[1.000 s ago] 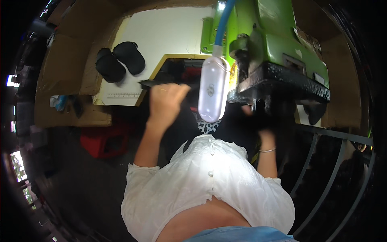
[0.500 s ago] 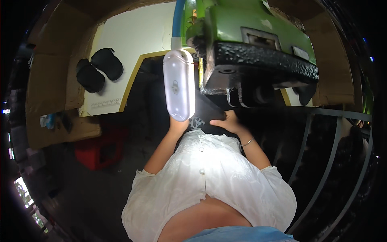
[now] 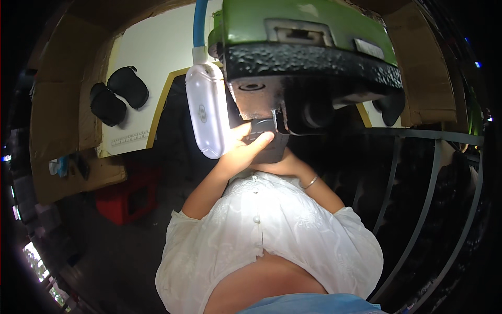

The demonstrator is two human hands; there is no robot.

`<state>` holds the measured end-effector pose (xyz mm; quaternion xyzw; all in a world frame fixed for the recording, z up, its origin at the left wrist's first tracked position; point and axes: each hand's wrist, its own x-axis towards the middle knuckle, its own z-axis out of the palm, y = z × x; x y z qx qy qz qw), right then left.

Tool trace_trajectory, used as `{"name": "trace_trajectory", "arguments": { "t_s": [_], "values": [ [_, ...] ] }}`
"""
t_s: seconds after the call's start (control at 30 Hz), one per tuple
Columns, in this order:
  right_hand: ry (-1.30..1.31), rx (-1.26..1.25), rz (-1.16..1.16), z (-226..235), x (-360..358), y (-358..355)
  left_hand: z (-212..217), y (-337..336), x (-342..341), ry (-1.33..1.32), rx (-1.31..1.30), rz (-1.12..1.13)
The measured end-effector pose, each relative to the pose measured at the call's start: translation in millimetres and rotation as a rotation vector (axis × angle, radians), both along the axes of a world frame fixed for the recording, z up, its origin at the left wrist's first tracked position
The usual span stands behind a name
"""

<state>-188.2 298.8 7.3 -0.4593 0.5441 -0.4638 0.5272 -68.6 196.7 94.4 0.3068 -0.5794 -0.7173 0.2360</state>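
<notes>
The green machine stands over the white tabletop, which shows on its left, with a pale oblong lamp just left of it. On the person's side of the machine, the left hand has its fingers closed on a dark piece; the right hand lies beneath, its fingers' grip hidden.

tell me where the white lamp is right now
In the head view, the white lamp hangs on its blue cord left of centre, just left of the green machine, its lower end appearing beside the left hand.
</notes>
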Motion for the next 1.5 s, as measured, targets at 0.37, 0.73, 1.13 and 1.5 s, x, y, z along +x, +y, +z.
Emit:
{"name": "trace_trajectory", "arguments": {
  "t_s": [0.37,0.73,1.13,1.5],
  "values": [
    [-0.332,-0.177,-0.26,63.6,-104.2,26.1,-1.3,-7.9,11.6,0.029,-0.134,0.059],
    [0.082,-0.264,-0.161,102.1,-44.4,-31.3,-59.5,-40.8,94.4,0.104,-0.032,0.088],
    [-0.042,-0.221,-0.176,94.6,-35.3,-47.2,-22.9,-9.0,9.9,0.033,-0.022,-0.082],
    [-0.091,0.059,-0.166,46.1,-125.6,25.1,-32.9,17.4,-1.7,0.379,0.239,0.227]
  ]
}}
